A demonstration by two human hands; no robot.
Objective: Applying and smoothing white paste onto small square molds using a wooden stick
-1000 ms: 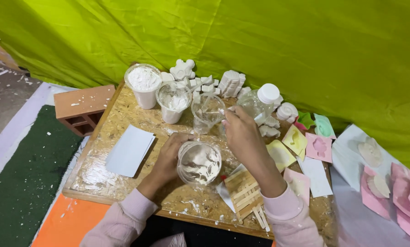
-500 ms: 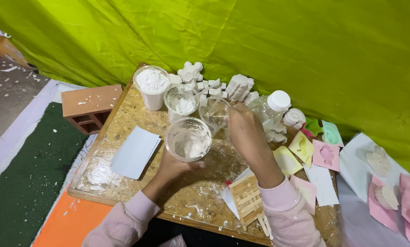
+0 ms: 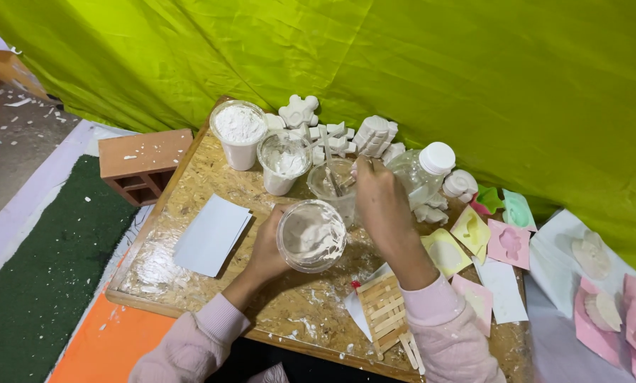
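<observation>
My one head camera looks steeply down and forward from close above my left hand [image 3: 267, 248] and right hand [image 3: 383, 206], the board table [image 3: 190, 184] beneath them, green sheet [image 3: 403, 64] beyond.

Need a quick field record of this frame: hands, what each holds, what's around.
left hand: holds a clear cup of white paste, lifted over the board
right hand: pinches a stick in a clear cup behind
surface: chipboard, smeared white
powder cups: two, at the far left
bottle: clear, white cap, right of the hand
casts: white plaster shapes along the back
card: white, left of the held cup
moulds: coloured, at right
</observation>
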